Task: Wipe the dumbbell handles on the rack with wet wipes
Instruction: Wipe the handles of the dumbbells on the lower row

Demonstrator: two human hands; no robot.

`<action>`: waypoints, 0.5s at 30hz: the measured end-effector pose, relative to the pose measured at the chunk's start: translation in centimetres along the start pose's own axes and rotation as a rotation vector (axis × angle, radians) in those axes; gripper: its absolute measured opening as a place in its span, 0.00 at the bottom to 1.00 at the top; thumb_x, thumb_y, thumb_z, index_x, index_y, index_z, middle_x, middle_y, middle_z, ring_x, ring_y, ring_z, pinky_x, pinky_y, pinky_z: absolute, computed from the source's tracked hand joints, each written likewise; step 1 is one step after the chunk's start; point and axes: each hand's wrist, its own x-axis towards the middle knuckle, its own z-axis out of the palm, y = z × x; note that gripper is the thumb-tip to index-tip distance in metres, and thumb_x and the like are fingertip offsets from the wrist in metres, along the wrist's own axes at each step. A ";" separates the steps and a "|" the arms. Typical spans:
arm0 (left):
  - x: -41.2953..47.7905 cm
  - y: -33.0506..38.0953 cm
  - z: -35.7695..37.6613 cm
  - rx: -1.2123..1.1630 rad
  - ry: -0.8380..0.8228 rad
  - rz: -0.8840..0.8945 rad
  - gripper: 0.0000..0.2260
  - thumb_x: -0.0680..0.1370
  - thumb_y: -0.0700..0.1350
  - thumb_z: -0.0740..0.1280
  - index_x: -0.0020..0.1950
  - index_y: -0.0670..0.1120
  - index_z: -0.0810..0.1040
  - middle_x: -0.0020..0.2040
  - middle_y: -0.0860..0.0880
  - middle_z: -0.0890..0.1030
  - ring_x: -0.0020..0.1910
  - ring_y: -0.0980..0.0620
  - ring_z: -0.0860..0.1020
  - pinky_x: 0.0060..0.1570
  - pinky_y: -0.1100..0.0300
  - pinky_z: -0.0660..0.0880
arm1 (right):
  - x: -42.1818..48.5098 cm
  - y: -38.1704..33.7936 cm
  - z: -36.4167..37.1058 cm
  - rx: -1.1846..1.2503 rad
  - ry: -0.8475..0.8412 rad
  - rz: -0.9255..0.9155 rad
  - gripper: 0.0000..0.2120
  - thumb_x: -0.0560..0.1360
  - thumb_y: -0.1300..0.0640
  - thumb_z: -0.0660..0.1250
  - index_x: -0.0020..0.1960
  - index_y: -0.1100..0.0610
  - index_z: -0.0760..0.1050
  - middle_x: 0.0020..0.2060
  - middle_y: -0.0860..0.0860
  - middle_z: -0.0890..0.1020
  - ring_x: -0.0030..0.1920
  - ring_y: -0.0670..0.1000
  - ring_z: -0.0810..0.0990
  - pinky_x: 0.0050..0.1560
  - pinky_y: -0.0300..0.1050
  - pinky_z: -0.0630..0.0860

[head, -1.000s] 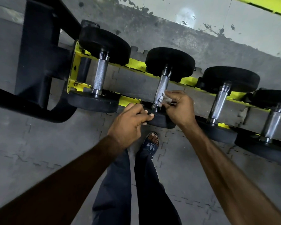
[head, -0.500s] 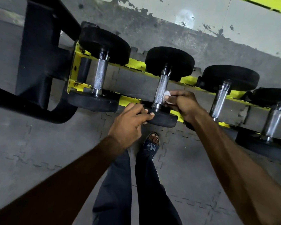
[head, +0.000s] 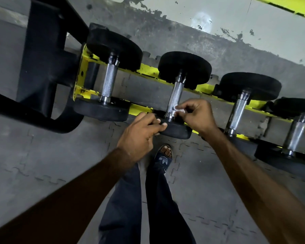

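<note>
Several black dumbbells with knurled steel handles lie across a yellow rack rail (head: 148, 70). My right hand (head: 198, 116) pinches a small white wet wipe (head: 176, 110) against the near end of the second dumbbell's handle (head: 175, 95). My left hand (head: 141, 134) grips the rim of that dumbbell's near black head (head: 176, 130), its thumb on top. The first dumbbell's handle (head: 110, 81) stands to the left and the third dumbbell's handle (head: 237, 112) to the right, both untouched.
The rack's black frame (head: 42, 67) fills the upper left. A grey wall with peeling paint runs behind the rack. My legs in dark trousers and a sandalled foot (head: 163, 158) stand on grey interlocking floor mats below.
My right hand, which had pulled back to the right of the handle, has come back onto its near end with the wipe. My left hand has stayed on the dumbbell head.
</note>
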 end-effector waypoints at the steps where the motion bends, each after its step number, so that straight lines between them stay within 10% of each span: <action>1: 0.0 0.0 0.0 0.003 -0.001 0.001 0.13 0.73 0.30 0.72 0.54 0.43 0.85 0.46 0.47 0.77 0.49 0.46 0.76 0.42 0.50 0.79 | 0.7 -0.3 -0.2 -0.075 0.011 -0.146 0.08 0.70 0.66 0.76 0.47 0.56 0.85 0.42 0.50 0.84 0.42 0.46 0.83 0.44 0.42 0.82; 6: 0.0 -0.2 0.1 0.017 -0.020 0.008 0.15 0.73 0.30 0.73 0.56 0.44 0.85 0.47 0.47 0.77 0.50 0.46 0.75 0.43 0.49 0.80 | 3.6 -1.6 -0.9 -0.268 0.153 -0.419 0.08 0.75 0.64 0.71 0.53 0.60 0.84 0.49 0.54 0.83 0.48 0.46 0.80 0.48 0.33 0.76; 11: 0.0 0.0 0.1 0.026 -0.018 -0.005 0.16 0.72 0.30 0.72 0.56 0.44 0.85 0.47 0.47 0.77 0.50 0.46 0.74 0.42 0.50 0.80 | 2.3 -2.7 -1.1 -0.754 -0.362 -0.629 0.13 0.73 0.63 0.69 0.56 0.57 0.83 0.53 0.53 0.82 0.53 0.56 0.80 0.49 0.51 0.80; 15: -0.2 -0.1 0.2 0.030 -0.016 -0.012 0.17 0.71 0.29 0.72 0.57 0.44 0.85 0.48 0.46 0.78 0.50 0.46 0.74 0.42 0.50 0.79 | 4.1 -6.2 -0.3 -1.042 -0.163 -0.472 0.14 0.73 0.62 0.67 0.58 0.54 0.81 0.55 0.52 0.81 0.55 0.59 0.80 0.44 0.49 0.77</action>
